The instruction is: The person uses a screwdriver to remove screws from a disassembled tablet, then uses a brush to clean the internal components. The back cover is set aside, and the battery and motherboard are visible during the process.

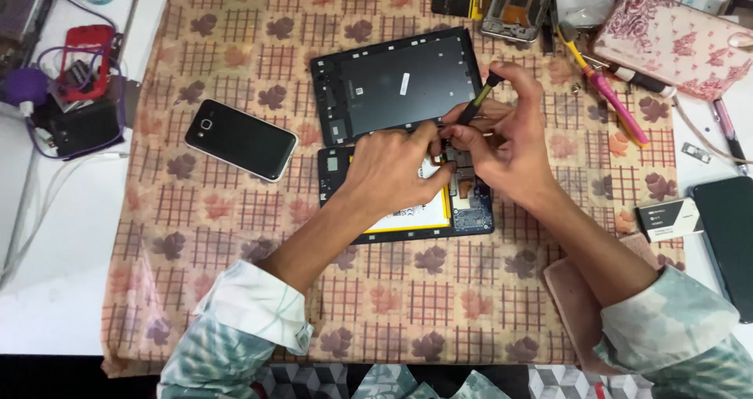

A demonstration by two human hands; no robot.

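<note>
Leaf-patterned pinkish cloth (pixel 235 234), black phone (pixel 241 139), perhaps yellow-edged battery (pixel 423 218).

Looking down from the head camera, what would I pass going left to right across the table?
Red gadget with purple cables → black phone → left hand on the opened tablet → right hand holding a black tool → pink-handled screwdriver → small white box → dark phone at the table's edge.

Opened black rectangular tablet body (pixel 471 214), lying flat on desk, innards up: white-and-yellow battery pack (pixel 420 214) inside, dark circuit board at right end, partly hidden under both hands. Slim black-handled screwdriver with yellow band (pixel 480 97), tilted, tip down on circuit board. Detached black tablet back cover (pixel 400 81), flat, just behind body.
</note>
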